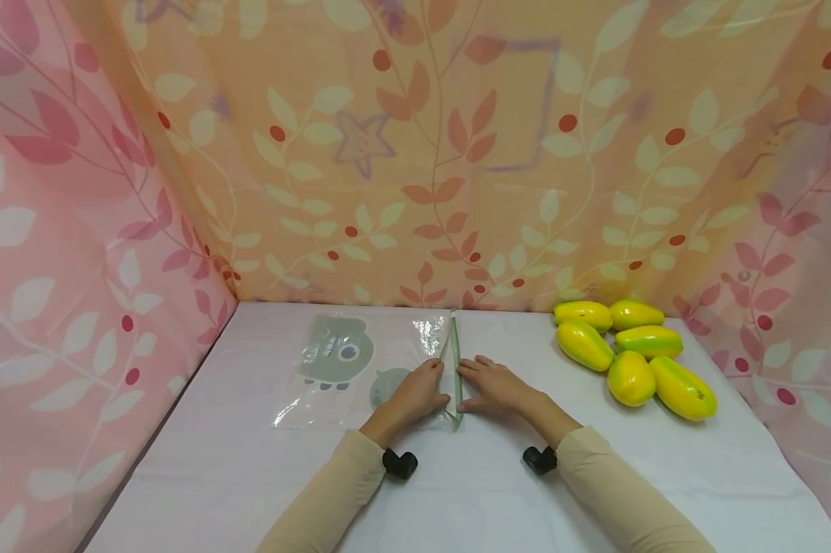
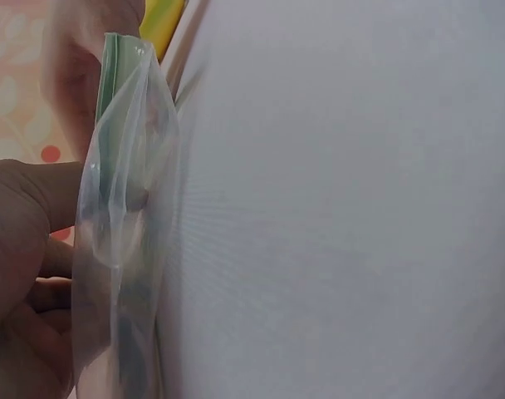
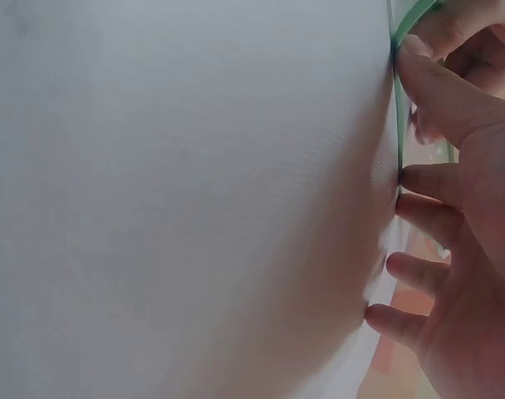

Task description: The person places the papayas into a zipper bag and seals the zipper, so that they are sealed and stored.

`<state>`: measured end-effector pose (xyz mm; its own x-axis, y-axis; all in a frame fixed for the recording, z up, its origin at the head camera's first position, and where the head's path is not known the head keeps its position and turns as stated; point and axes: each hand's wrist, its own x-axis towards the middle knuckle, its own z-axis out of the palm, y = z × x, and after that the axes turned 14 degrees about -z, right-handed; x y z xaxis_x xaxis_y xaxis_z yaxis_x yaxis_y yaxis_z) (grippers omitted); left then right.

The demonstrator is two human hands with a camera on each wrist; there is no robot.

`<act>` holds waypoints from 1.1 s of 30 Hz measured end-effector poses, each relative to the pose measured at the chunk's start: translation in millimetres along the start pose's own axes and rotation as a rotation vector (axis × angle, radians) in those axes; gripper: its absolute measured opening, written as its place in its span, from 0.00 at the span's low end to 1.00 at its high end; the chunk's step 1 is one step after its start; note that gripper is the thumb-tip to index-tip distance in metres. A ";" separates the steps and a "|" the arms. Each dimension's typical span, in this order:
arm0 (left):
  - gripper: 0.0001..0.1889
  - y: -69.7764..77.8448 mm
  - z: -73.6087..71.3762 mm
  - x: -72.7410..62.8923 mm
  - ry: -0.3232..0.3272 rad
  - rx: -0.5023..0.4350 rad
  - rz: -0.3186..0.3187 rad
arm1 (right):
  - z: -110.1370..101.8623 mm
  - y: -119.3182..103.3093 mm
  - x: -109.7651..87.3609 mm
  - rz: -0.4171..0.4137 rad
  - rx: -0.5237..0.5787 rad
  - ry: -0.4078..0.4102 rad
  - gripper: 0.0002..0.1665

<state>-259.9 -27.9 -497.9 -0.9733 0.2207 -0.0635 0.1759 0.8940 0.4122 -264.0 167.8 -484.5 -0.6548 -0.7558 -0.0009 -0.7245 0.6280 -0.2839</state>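
A clear plastic zip bag (image 1: 402, 338) with a grey-green cartoon print lies flat on the white table. Its mouth, edged by a green zip strip (image 1: 455, 346), faces right and gapes a little. My left hand (image 1: 415, 390) is at the mouth from the left, its curled fingers pinching the upper film; clear film covers part of those fingers in the left wrist view. Opposite it, my right hand (image 1: 494, 386) rests with fairly straight, spread fingers, the fingertips (image 3: 414, 176) pressing on the table along the green strip.
Several yellow-green papaya-like fruits (image 1: 631, 379) lie grouped at the back right of the table (image 1: 457, 499). Patterned cloth (image 1: 422, 192) hangs behind and along both sides. A black strap mount (image 1: 399, 464) sits at each wrist.
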 end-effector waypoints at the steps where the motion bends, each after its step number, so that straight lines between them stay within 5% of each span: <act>1: 0.34 0.1 -0.2 0.0 -0.007 0.009 0.004 | 0.5 0.6 -0.3 0.002 0.005 0.002 0.46; 11: 0.33 3.4 -1.9 1.5 -0.028 0.055 0.021 | -5.9 6.5 -9.4 0.042 0.018 0.050 0.41; 20: 0.32 6.1 -7.3 1.7 -0.044 0.039 0.010 | -45.7 21.1 -26.0 0.095 0.023 0.090 0.41; 33: 0.33 1.1 -2.8 2.1 -0.043 0.051 0.026 | -96.8 51.8 -55.8 0.295 0.037 0.138 0.49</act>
<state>-262.1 -27.6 -495.0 -0.9612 0.2598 -0.0929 0.2095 0.9063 0.3671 -285.8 260.4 -406.3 -0.8601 -0.5085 0.0414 -0.4928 0.8070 -0.3254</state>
